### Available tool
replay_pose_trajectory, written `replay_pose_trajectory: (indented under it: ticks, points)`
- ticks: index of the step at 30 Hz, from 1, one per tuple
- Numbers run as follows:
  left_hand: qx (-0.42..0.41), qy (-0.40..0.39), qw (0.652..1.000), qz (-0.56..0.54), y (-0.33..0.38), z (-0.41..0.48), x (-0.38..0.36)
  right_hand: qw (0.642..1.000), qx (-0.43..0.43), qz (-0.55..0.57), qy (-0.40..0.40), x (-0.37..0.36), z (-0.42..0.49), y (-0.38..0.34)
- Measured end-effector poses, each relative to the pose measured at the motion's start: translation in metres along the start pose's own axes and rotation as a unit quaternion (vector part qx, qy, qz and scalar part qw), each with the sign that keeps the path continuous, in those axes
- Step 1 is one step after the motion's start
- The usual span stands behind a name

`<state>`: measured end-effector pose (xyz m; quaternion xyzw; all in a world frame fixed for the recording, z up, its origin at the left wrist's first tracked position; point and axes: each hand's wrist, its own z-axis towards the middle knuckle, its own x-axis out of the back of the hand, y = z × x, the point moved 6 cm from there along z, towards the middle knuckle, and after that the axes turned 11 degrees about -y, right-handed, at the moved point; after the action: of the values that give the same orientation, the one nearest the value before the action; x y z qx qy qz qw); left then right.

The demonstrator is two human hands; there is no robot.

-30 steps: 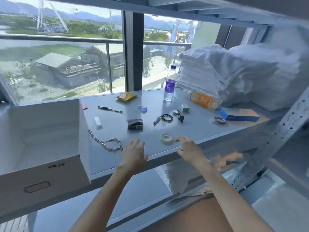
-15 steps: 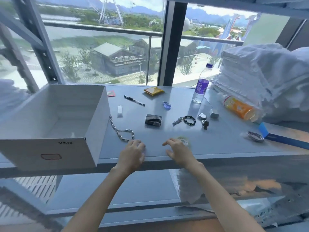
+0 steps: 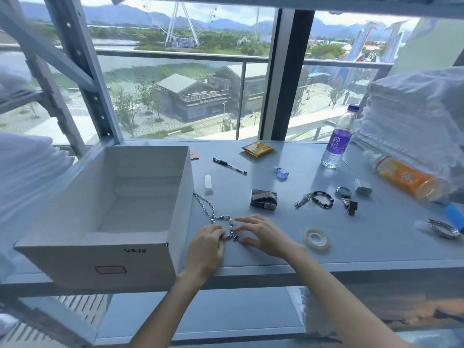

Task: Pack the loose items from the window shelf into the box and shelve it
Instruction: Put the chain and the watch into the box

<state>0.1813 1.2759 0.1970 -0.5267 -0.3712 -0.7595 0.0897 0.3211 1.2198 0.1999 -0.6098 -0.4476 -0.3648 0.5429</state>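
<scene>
1. Necklace [image 3: 212, 215] is lying between both hands, box [image 3: 184, 197] just left of them
2. Left hand [image 3: 207, 243] is pinching its beads; right hand [image 3: 263, 234] is resting spread, holding nothing
3. Lifting by one end is risking the trailing chain snagging the box wall

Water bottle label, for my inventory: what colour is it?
The water bottle label is purple with white characters; head view.
</scene>
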Motion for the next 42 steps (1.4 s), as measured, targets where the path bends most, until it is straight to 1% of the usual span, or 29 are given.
replay_pose_trajectory:
  ticks: [2,6,8,11,13,18,25,27,30,34,37,39,42]
  points:
    - [-0.021,0.002,1.000,-0.010,0.000,0.003,-0.001,1.000,0.001,0.022,0.010,0.000,0.000,0.004]
    - [-0.040,0.013,0.998,-0.041,-0.001,0.006,-0.002,1.000,0.016,-0.015,0.006,-0.005,0.002,0.002]
    - [-0.038,0.021,0.997,-0.068,-0.002,0.005,-0.002,0.999,0.028,-0.026,0.004,-0.007,-0.001,0.004]
    - [-0.028,0.044,0.993,-0.110,-0.003,0.005,0.002,0.995,0.064,-0.072,0.012,-0.004,-0.006,0.005]
    - [-0.021,0.047,0.991,-0.120,-0.006,0.005,0.003,0.993,0.078,-0.089,0.022,0.000,-0.009,0.007]
    - [0.018,0.035,0.998,-0.049,-0.011,0.008,-0.004,0.995,0.065,-0.046,0.062,0.010,-0.023,0.032]
    - [0.026,0.028,0.998,0.047,-0.008,0.016,-0.010,0.990,0.048,0.049,0.122,0.014,-0.059,0.066]
    - [0.025,0.024,0.997,0.069,-0.006,0.020,-0.011,0.988,0.035,0.055,0.138,0.017,-0.069,0.072]
    - [0.040,0.014,0.995,0.093,-0.008,0.026,-0.013,0.984,0.003,0.035,0.172,0.026,-0.084,0.082]
    - [0.057,0.000,0.994,0.091,-0.009,0.031,-0.016,0.981,-0.028,0.009,0.190,0.031,-0.103,0.099]
    - [0.051,-0.006,0.996,0.075,-0.006,0.031,-0.015,0.979,-0.046,0.038,0.193,0.032,-0.109,0.107]
    - [0.036,0.000,0.998,0.047,-0.001,0.033,-0.015,0.981,-0.037,0.067,0.179,0.033,-0.106,0.106]
    - [-0.012,-0.038,0.999,0.031,0.019,0.039,-0.022,0.986,-0.007,0.099,0.135,0.033,-0.092,0.100]
